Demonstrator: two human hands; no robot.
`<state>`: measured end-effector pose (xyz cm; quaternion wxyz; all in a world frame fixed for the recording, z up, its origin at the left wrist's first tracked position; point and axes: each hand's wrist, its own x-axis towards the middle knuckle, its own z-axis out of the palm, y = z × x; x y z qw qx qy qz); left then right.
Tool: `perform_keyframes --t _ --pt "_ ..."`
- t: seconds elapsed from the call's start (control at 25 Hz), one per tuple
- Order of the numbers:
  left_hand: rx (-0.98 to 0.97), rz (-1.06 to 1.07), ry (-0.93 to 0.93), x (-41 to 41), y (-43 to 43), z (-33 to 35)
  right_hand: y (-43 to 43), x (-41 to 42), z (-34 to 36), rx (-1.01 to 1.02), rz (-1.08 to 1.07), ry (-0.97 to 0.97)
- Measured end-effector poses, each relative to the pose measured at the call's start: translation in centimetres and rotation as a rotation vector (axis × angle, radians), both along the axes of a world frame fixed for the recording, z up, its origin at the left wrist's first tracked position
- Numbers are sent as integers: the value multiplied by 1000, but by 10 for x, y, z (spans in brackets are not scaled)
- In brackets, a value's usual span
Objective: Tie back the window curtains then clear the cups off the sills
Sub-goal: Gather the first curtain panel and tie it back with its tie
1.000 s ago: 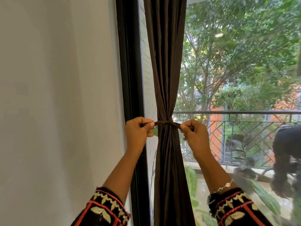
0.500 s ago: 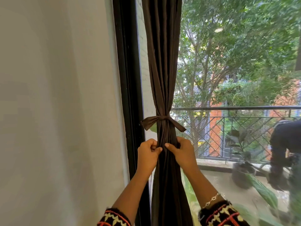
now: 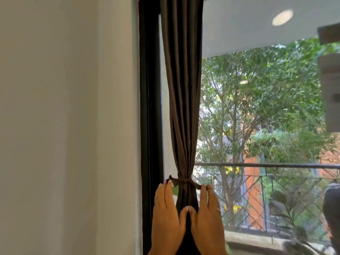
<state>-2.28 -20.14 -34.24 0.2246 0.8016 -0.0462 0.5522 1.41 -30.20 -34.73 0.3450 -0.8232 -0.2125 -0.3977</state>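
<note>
A dark brown curtain (image 3: 182, 89) hangs gathered beside the black window frame (image 3: 150, 107). A thin brown tie-back (image 3: 184, 181) is knotted round it at railing height, its two ends sticking out left and right. My left hand (image 3: 166, 216) and my right hand (image 3: 207, 216) lie flat with straight fingers on either side of the curtain just below the knot, thumbs nearly meeting in front of the fabric. My fingertips reach up to the tie's ends. No cup and no sill show in this view.
A plain pale wall (image 3: 64, 126) fills the left half. Through the glass are a balcony railing (image 3: 266, 165), trees and a potted plant (image 3: 298, 242). A dark figure (image 3: 332, 208) shows at the lower right edge.
The camera tilted upward. My hands stopped pulling the tie's ends, dropped below the knot and pinched the curtain, then opened flat alongside it with fingers pointing up.
</note>
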Motion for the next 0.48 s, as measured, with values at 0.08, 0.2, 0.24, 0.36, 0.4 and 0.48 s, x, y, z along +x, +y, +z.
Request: perform_keyframes --t 0.08,0.2,0.24,0.36,0.4,0.48 --pt "149 99 -78 5 3 21 -6 0 22 -29 11 -32" --pt "287 250 -93 8 9 59 -14 3 56 -8 -35 -265" --pt "313 280 -103 8 10 72 -17 5 66 -28 -66 -334" --pt "376 344 -128 5 15 106 -23 11 96 -89 -116 -448" --pt "390 363 -149 3 16 116 -24 11 105 -91 -131 -471" --pt "406 390 -181 -2 19 134 -27 10 123 -100 -170 -507"
